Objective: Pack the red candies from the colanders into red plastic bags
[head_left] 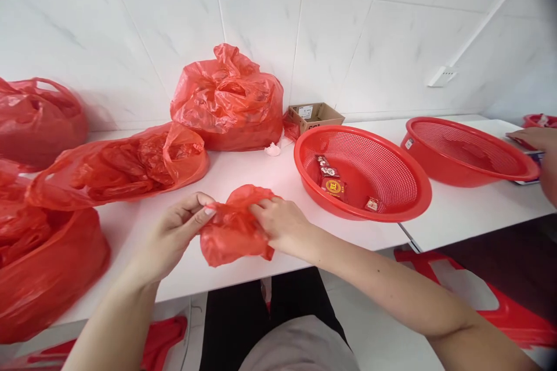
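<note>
Head view: left hand (174,232) pinching the edge of a small red plastic bag (232,232) between thumb and forefinger, right hand (282,223) clasping its other side, bag above the white table (339,237), near a red perforated basket (363,174) with small wrapped snacks (334,187)

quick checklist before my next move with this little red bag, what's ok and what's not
1. Left hand has the small red bag: ok, thumb and finger pinch its edge.
2. Right hand grips it too: cannot tell, fingertips are hidden in the folds.
3. Bag smoothed out: not ok, it is crumpled between the hands.
4. Bag empty: cannot tell, the bunched film hides the inside.
5. Wrapped packets inside the nearer basket: ok, a few lie there.
6. Other person's hand apart from yours: ok, it is at the far right.
</note>
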Demonstrator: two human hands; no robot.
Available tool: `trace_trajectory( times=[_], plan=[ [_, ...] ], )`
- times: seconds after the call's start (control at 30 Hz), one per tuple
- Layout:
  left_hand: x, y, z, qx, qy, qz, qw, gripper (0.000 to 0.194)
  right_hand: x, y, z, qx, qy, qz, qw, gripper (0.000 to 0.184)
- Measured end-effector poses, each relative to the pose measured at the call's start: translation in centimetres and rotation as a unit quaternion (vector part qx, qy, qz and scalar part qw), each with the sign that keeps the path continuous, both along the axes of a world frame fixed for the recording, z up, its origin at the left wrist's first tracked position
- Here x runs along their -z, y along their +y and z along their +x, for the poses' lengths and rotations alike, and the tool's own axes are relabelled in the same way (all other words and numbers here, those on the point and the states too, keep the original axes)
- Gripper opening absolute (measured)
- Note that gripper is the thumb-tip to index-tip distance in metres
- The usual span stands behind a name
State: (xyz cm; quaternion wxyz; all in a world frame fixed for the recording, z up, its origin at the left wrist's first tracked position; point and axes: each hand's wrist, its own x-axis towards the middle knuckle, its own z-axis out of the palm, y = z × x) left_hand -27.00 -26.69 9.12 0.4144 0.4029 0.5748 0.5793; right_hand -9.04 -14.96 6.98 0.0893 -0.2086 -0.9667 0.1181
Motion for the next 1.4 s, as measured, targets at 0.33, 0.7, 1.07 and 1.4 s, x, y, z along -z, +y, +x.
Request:
trace_trajectory(
  times=[0.33, 0.7, 1.07, 1.4],
  plan=[
    [0.0, 0.2, -1.4, -0.122, -0.09, -0.026, 0.988, 0.021, -1.9, -0.1, 2.3, 0.067, 0.114, 0.02, 0.991, 0.021],
    [0.0, 0.0, -2.2, -0.044, 0.435, -0.16, 0.885, 0.02, -1.4, 3.5, -0.8, 0.073, 0.167, -0.056, 0.982, 0.032],
    [2.2, -0.2, -2.5, -0.136, 0.357, -0.109, 0.918, 0.063, -2.7, 5.2, 2.2, 0.111, 0.161, -0.127, 0.973, 0.038],
    [0.5, -0.9, -1.6, -0.102, 0.026, -0.058, 0.993, 0.047, -5.9, 14.3, 8.0, 0.172, 0.005, -0.117, 0.978, 0.053]
  ],
)
